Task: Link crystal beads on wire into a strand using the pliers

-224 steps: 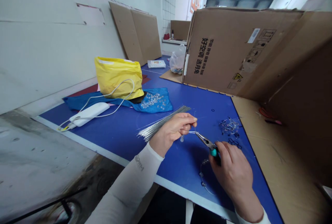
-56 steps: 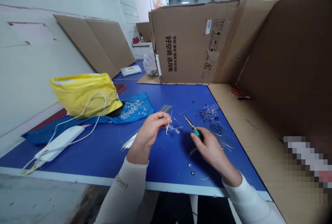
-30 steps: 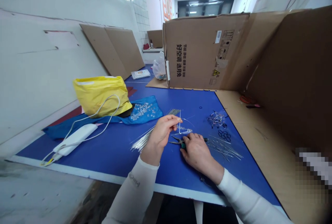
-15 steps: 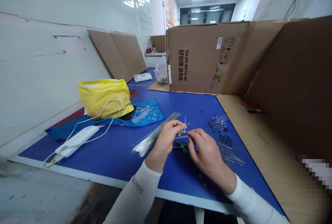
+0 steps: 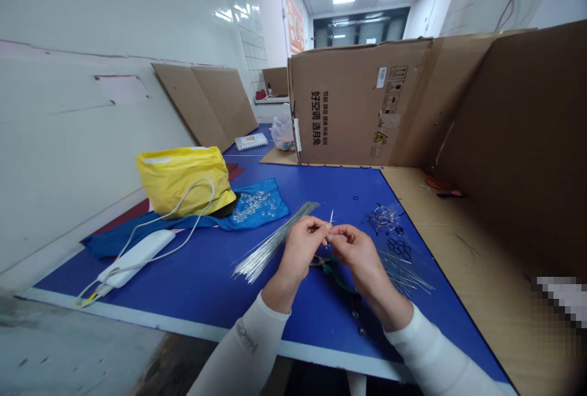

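Note:
My left hand point(image 5: 300, 246) and my right hand point(image 5: 355, 248) meet over the blue table, fingertips pinched together. A thin metal wire point(image 5: 331, 216) stands up from between them; its lower part is hidden by the fingers. Beneath my right hand lie pliers point(image 5: 339, 277) with green handles, partly covered. Left of my left hand is a bundle of straight metal wires point(image 5: 270, 248). More loose wires point(image 5: 406, 272) lie right of my right hand, near several black rings point(image 5: 398, 249) and a small heap of wire pieces with clear parts point(image 5: 384, 217).
Clear beads point(image 5: 257, 205) lie on a blue cloth point(image 5: 275, 191) beside a yellow bag point(image 5: 186, 179). A white power strip point(image 5: 137, 258) with its cable lies at left. A large cardboard box point(image 5: 353, 102) stands behind, with cardboard point(image 5: 440, 225) along the right edge.
My right hand has moved up and left, so its fingertips now meet my left hand's. More of the pliers shows below. The view has shifted slightly.

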`<control>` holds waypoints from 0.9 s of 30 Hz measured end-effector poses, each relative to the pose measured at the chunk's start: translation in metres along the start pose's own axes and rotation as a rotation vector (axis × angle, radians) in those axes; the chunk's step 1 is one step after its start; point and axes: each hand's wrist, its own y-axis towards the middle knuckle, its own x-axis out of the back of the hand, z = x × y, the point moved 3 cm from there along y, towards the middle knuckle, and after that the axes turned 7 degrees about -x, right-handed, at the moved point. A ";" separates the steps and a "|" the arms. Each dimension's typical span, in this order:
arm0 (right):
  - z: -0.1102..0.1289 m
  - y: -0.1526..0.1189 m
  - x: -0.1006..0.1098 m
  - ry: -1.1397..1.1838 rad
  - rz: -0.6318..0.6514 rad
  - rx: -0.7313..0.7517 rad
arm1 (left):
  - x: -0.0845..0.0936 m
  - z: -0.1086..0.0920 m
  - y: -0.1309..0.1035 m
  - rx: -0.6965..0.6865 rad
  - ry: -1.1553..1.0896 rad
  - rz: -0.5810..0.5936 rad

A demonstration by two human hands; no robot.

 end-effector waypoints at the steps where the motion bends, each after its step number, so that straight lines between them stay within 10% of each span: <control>1: 0.000 0.000 0.001 0.013 0.006 -0.015 | -0.001 0.001 0.001 0.000 0.017 0.012; 8: -0.001 0.013 0.035 -0.202 -0.113 0.055 | 0.000 0.001 0.006 -0.183 0.493 0.072; 17: 0.010 0.024 0.064 -0.381 -0.152 0.190 | -0.023 0.003 -0.025 -0.508 1.046 0.620; 24: 0.013 0.014 0.063 -0.698 -0.161 0.310 | -0.009 -0.022 -0.015 -0.680 0.975 0.106; 27: 0.021 0.006 0.057 -0.912 -0.175 0.455 | -0.007 -0.024 -0.014 -0.806 0.995 0.087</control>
